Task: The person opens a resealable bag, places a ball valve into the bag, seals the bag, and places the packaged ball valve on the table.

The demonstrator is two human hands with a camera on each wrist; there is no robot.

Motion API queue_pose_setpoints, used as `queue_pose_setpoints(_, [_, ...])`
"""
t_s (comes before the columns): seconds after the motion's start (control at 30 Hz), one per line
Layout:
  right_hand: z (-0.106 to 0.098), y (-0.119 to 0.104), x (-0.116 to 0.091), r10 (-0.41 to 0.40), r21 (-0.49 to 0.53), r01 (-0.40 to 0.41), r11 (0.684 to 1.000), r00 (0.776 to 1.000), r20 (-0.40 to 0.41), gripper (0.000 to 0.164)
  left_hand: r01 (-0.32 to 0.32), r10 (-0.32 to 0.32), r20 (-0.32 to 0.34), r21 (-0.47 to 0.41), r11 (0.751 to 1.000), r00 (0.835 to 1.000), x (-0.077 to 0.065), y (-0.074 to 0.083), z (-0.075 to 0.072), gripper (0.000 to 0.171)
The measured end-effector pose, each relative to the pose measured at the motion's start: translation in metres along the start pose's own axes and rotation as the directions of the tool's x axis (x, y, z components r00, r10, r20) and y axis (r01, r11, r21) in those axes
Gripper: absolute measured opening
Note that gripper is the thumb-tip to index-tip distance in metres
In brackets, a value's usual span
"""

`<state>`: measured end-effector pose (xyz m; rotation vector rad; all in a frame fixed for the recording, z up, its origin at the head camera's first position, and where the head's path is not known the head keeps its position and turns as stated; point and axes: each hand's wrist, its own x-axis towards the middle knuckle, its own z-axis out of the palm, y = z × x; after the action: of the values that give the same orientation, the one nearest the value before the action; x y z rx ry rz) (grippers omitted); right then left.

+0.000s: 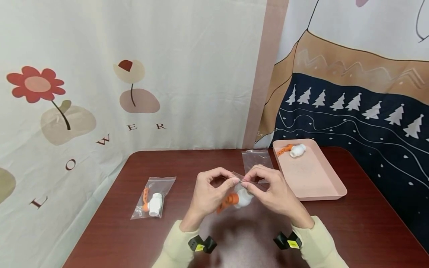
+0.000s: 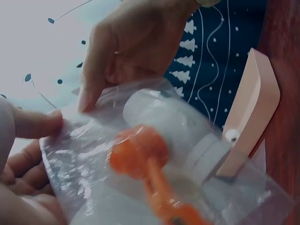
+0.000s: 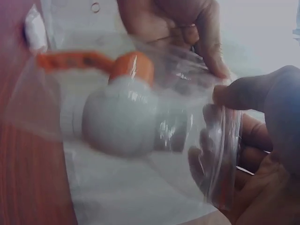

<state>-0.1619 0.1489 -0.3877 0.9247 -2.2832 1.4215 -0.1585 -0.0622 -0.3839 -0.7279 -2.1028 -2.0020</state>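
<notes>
Both hands hold up a clear zip bag (image 3: 220,187) over the middle of the table. My left hand (image 1: 207,191) and right hand (image 1: 276,190) pinch its top edge between thumbs and fingers, with the fingertips close together. Inside the bag hangs a white plastic ball valve (image 1: 244,198) with an orange handle (image 1: 228,202). In the left wrist view the valve (image 2: 164,115) lies tilted behind the film. The right wrist view shows the valve body (image 3: 119,117) slightly blurred. Whether the seal is closed, I cannot tell.
Another bagged valve (image 1: 155,204) lies on the table at the left. A pink tray (image 1: 311,175) at the right holds one unbagged valve (image 1: 297,150) with an orange handle. Beside the tray, partly behind my right hand, lies a flat clear bag (image 1: 256,158). A curtain (image 1: 201,74) hangs behind the table.
</notes>
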Motion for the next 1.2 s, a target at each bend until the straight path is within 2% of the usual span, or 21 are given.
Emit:
queue_pose_setpoints(0.13, [-0.0013, -0.0015, -0.0001, -0.011, -0.008, 0.011, 1.000, 1.000, 0.008, 0.018, 0.054, -0.052, 0.096, -0.023, 0.998, 0.994, -0.0002, 0.0017, -0.0020, 0.006])
queue_pose_setpoints(0.2, [-0.0022, -0.0032, -0.0001, -0.024, -0.022, 0.024, 0.999, 1.000, 0.008, 0.020, 0.036, -0.034, 0.129, -0.015, 0.999, 0.991, 0.0002, 0.0018, -0.0019, 0.007])
queue_pose_setpoints(0.27, [-0.0027, -0.0040, 0.0000, -0.044, -0.033, 0.044, 0.998, 0.999, 0.007, 0.020, -0.014, 0.012, 0.138, 0.013, 1.000, 0.990, 0.0007, 0.0016, -0.0019, 0.007])
queue_pose_setpoints(0.33, [-0.0026, -0.0045, 0.0001, -0.062, -0.042, 0.063, 0.997, 0.998, 0.007, 0.019, -0.069, 0.062, 0.117, 0.056, 0.996, 0.991, 0.0011, 0.0011, -0.0017, 0.007])
queue_pose_setpoints(0.4, [-0.0019, -0.0046, 0.0001, -0.071, -0.048, 0.072, 0.996, 0.997, 0.006, 0.018, -0.097, 0.089, 0.086, 0.087, 0.992, 0.992, 0.0011, 0.0008, -0.0017, 0.007])
queue_pose_setpoints(0.47, [-0.0009, -0.0045, -0.0001, -0.069, -0.047, 0.069, 0.996, 0.998, 0.005, 0.017, -0.093, 0.088, 0.060, 0.092, 0.991, 0.994, 0.0008, 0.0008, -0.0020, 0.007])
queue_pose_setpoints(0.7, [0.0011, -0.0035, -0.0007, -0.099, -0.073, 0.097, 0.993, 0.995, -0.032, 0.018, -0.024, 0.025, -0.009, 0.106, 0.994, 1.000, 0.0003, 0.0022, 0.0000, 0.009])
queue_pose_setpoints(0.93, [0.0024, -0.0041, -0.0003, -0.114, -0.088, 0.109, 0.990, 0.992, -0.049, 0.017, -0.034, 0.040, -0.043, 0.150, 0.988, 0.998, -0.0001, 0.0017, -0.0003, 0.009])
queue_pose_setpoints(1.2, [0.0036, -0.0028, 0.0004, -0.115, -0.112, 0.109, 0.988, 0.992, -0.050, 0.016, -0.030, 0.039, -0.064, 0.140, 0.990, 0.997, 0.0008, 0.0033, -0.0035, 0.008])
